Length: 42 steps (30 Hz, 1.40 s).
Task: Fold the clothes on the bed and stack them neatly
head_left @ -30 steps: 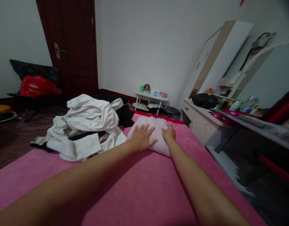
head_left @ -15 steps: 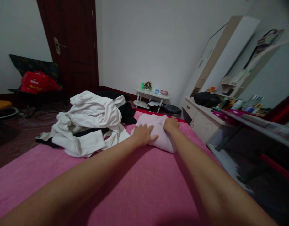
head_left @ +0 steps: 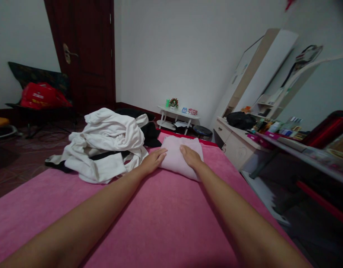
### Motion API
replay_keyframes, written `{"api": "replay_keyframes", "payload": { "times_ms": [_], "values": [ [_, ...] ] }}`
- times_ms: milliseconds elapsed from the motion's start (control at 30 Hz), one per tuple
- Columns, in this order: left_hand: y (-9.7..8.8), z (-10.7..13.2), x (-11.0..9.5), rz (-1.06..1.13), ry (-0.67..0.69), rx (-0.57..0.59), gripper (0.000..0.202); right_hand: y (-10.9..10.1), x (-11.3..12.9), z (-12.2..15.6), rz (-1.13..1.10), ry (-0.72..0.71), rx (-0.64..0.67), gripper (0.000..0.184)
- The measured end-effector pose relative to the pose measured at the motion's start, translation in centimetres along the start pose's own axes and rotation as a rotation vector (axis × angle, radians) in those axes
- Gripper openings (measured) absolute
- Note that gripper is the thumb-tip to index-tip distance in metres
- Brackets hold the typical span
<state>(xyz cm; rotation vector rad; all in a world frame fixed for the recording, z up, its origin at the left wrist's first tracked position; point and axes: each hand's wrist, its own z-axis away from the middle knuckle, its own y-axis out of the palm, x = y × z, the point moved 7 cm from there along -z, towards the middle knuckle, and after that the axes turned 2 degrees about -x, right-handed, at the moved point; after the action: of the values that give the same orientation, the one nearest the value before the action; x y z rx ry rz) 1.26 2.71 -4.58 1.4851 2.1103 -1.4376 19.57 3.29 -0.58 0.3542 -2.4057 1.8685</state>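
Observation:
A pale pink folded garment [head_left: 175,154] lies as a thick, soft bundle on the pink bed cover [head_left: 160,219]. My left hand [head_left: 154,160] holds its left edge, fingertips reaching onto the cloth. On the right side my right hand [head_left: 192,156] grips the bundle, its thumb side lying over the top; some of its fingers are hidden. What kind of garment it is does not show. Left of the bundle, close to my left hand, a crumpled white garment [head_left: 104,134] is heaped over black clothing [head_left: 151,134].
Beyond the bed stands a small white table [head_left: 178,113] with little ornaments, beside a dark round stool [head_left: 202,131]. A white dressing table [head_left: 232,143] with bottles is at the right. A red bag [head_left: 44,96] sits on a chair near the brown door [head_left: 87,56].
My left hand has shifted left from the top of the pink bundle to its left edge. My right hand has come back from the far right corner to the right side. The view has tilted slightly.

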Motion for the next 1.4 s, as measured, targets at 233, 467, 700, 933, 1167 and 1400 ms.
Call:
{"api": "replay_keyframes", "payload": {
  "times_ms": [233, 467, 700, 933, 1167, 1400],
  "values": [
    [0.3, 0.0, -0.6, -0.059, 0.005, -0.080, 0.048, -0.6, 4.0, 7.0, 0.165, -0.284, -0.108, 0.076],
    [-0.5, 0.6, -1.9, -0.125, 0.044, -0.196, 0.042, -0.4, 3.7, 6.7, 0.188, -0.284, -0.064, 0.090],
    [-0.5, 0.6, -2.0, -0.075, 0.043, -0.213, 0.038, -0.6, 4.0, 6.5, 0.235, -0.174, -0.070, 0.086],
    [-2.7, 0.9, -1.9, 0.065, -0.036, -0.385, 0.047, -4.1, 3.1, 5.2, 0.080, -0.085, -0.176, 0.065],
    [-3.5, 0.7, -0.8, 0.130, -0.143, -0.434, 0.052, -12.0, 1.1, 4.0, -0.453, 0.058, -0.415, 0.047],
    [-3.4, 0.9, -0.6, 0.138, -0.155, -0.465, 0.051, -16.2, -0.9, 4.2, -1.114, 0.326, -0.293, 0.027]
  ]
}}
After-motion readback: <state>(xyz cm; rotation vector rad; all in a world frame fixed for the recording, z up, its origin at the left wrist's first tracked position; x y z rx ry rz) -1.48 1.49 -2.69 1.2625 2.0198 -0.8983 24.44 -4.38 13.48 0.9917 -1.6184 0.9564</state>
